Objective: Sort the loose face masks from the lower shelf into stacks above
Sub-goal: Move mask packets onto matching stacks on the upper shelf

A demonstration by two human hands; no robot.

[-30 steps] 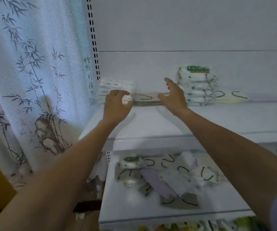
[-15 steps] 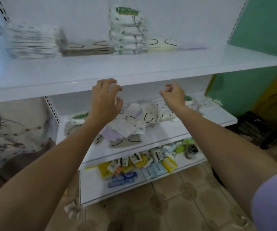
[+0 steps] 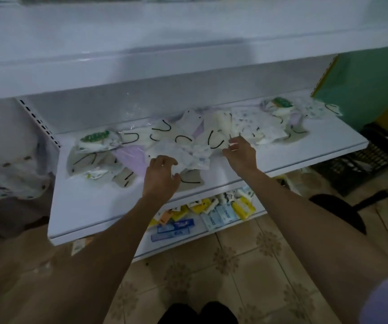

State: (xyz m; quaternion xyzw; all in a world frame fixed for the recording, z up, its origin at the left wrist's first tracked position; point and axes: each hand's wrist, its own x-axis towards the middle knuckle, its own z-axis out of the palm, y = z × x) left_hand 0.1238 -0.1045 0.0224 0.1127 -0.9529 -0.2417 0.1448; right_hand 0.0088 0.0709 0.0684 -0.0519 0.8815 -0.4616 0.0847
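Though the green label [image 3: 93, 136] left of the hands was unreadable, the left hand [image 3: 161, 177] gripped a white printed mask [image 3: 183, 152]; the right hand [image 3: 241, 150] curled, grasp unclear

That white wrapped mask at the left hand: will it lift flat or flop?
Likely floppy: the white wrapped mask lies crumpled and creased over its neighbours. Probably very light, being thin and flat. Its plastic-looking wrapper may slip, and black ear loops nearby might snag.

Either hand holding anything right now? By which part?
Left hand pinches the white wrapped mask by its near edge. Right hand has its fingertips at the mask pile; whether it has a grip there cannot be told.
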